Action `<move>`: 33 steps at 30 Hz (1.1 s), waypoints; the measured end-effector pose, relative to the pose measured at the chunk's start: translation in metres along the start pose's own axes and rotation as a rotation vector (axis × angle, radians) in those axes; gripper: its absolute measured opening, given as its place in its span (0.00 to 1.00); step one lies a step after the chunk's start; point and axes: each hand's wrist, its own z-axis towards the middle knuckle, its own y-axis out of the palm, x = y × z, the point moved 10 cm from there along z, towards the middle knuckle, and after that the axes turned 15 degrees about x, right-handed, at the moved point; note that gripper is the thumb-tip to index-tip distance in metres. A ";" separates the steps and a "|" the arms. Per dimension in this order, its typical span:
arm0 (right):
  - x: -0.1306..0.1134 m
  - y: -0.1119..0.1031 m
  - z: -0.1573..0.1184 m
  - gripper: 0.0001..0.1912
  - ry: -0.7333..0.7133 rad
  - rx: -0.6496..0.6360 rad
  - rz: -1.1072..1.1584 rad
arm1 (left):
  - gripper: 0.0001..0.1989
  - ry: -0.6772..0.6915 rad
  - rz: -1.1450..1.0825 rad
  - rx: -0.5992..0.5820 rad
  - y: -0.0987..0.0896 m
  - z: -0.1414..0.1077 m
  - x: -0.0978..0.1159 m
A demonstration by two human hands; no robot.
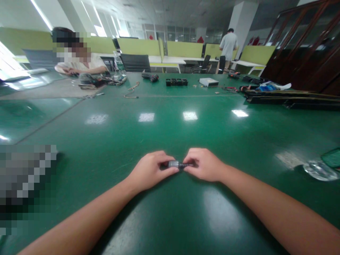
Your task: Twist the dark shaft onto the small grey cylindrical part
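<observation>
Low over the green table, at the middle of the view, a small dark cylindrical object [174, 164] with a clear or silvery section lies level between my hands. My left hand [152, 170] pinches its left end between thumb and fingers. Around the narrower, ridged right end, the thumb and fingers of my right hand [203, 164] are closed. The fingertips of both hands are a short distance apart. The ends of the object are hidden in my fingers, and its exact kind is unclear.
Across the green table [170, 131] lie a black module [176, 82], a silver box [208, 82], a cable [130, 92] and long black parts [292, 99]. A glass object [320, 170] is at the right. A person [79, 60] sits back left; another [228, 46] stands farther away.
</observation>
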 end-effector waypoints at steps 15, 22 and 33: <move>0.002 -0.002 0.000 0.03 0.001 -0.003 -0.028 | 0.15 -0.010 -0.006 -0.003 -0.001 0.000 0.000; 0.003 -0.004 0.001 0.03 0.011 -0.014 -0.032 | 0.14 0.004 -0.011 0.005 -0.002 0.001 0.002; 0.002 -0.005 0.000 0.03 0.005 -0.008 -0.037 | 0.13 0.008 -0.023 0.005 -0.002 0.000 0.002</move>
